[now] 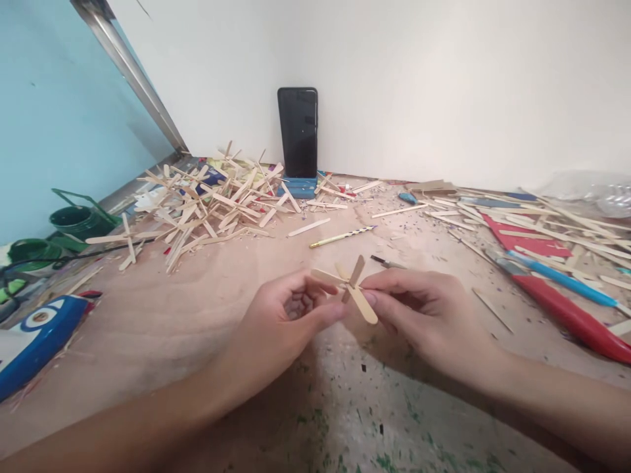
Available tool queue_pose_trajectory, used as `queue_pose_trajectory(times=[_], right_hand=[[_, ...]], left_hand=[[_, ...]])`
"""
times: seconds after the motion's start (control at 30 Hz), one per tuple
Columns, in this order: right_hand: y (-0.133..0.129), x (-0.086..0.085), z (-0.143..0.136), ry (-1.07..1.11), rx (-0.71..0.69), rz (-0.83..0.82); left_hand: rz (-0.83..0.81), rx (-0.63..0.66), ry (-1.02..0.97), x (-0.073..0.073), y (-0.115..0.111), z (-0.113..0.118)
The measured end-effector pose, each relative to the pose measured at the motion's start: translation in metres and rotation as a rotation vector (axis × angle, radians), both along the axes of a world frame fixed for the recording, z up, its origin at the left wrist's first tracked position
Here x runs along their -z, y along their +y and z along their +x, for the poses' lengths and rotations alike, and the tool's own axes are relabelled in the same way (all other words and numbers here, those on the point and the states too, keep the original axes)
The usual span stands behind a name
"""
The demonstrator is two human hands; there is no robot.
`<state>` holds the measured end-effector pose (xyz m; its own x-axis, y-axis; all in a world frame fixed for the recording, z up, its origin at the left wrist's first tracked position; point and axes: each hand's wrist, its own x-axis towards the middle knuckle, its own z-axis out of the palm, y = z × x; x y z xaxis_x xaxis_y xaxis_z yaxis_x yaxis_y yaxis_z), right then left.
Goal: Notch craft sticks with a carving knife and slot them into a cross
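Note:
A small cross-shaped piece made of wooden craft sticks (pixel 363 305) is held up above the table between my two hands. My right hand (pixel 428 312) pinches one of its arms close to the centre, thumb against forefinger. My left hand (pixel 290 312) is curled at the opposite side, with thumb and forefinger on the piece's near and left arms; its other fingers bend into the palm. Behind the hands lie a patterned pencil (pixel 340 237) and a thin dark-handled tool (pixel 387 263), partly hidden by my right hand.
A heap of similar stick crosses (pixel 211 203) covers the back left. A phone (pixel 298 131) stands in a blue holder. Right are loose sticks (pixel 557 223), a red-handled tool (pixel 566 315) and a blue pen-like tool (pixel 566 276). Left are a blue-white object (pixel 44 335) and green cup (pixel 73 223).

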<state>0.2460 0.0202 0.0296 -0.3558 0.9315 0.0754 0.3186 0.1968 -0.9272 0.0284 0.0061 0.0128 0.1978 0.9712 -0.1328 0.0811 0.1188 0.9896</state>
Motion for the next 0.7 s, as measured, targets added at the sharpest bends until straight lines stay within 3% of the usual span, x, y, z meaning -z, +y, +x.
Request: queue_pose_trajectory(times=[0.23,0.37,0.57,0.63,0.7], right_hand=[[-0.003,-0.001,-0.005,0.115,0.002,-0.153],[-0.003,0.001,-0.008,0.225,0.004,-0.306],[-0.015,0.017,-0.016,0.390,0.055,-0.442],[-0.019,0.021,-0.018,0.368,0.060,-0.419],[-0.019,0.021,-0.018,0.233,0.016,-0.268]], left_hand=[[-0.015,0.196,0.059,-0.004,-0.006,0.001],[-0.076,0.217,0.028,-0.003,-0.008,0.003],[-0.179,0.227,-0.180,0.003,-0.010,0.008],[-0.198,0.236,-0.225,0.003,-0.011,0.010],[-0.197,0.228,-0.232,0.003,-0.012,0.010]])
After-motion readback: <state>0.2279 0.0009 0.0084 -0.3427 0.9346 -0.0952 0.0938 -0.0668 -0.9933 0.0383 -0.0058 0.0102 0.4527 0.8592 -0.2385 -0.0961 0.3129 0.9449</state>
